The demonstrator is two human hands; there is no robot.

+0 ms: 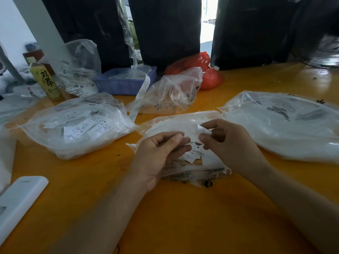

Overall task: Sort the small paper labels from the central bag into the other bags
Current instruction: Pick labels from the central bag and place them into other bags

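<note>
Item 1: my left hand (157, 153), fingers curled, tips pinched on the lower edge of a small paper label (194, 139) over the central bag (176, 123).

Item 2: my right hand (227, 142), thumb and forefinger pinched on the upper end of a second, curled label (203, 130). 2 hands, both closed on paper, held close together.

Item 3: loose labels (190, 156), several, lying on the central bag just below my fingers; exact count could not be told. One showed a letter M.

Item 4: clear plastic bags on the orange table (165, 217), 3 main: central bag under my hands, left bag (77, 125) with white labels visible inside, right bag (286, 123) with white contents.

Item 5: 1 crumpled clear bag (170, 92) behind the central one, a printed label strip (142, 92) trailing beside it.

Item 6: 1 red plastic bag (205, 72), behind that.

Item 7: 1 blue plastic tray (124, 83).

Item 8: 1 drink bottle (46, 81), upright, far left.

Item 9: 1 white flat device (20, 198), near left edge.
</note>
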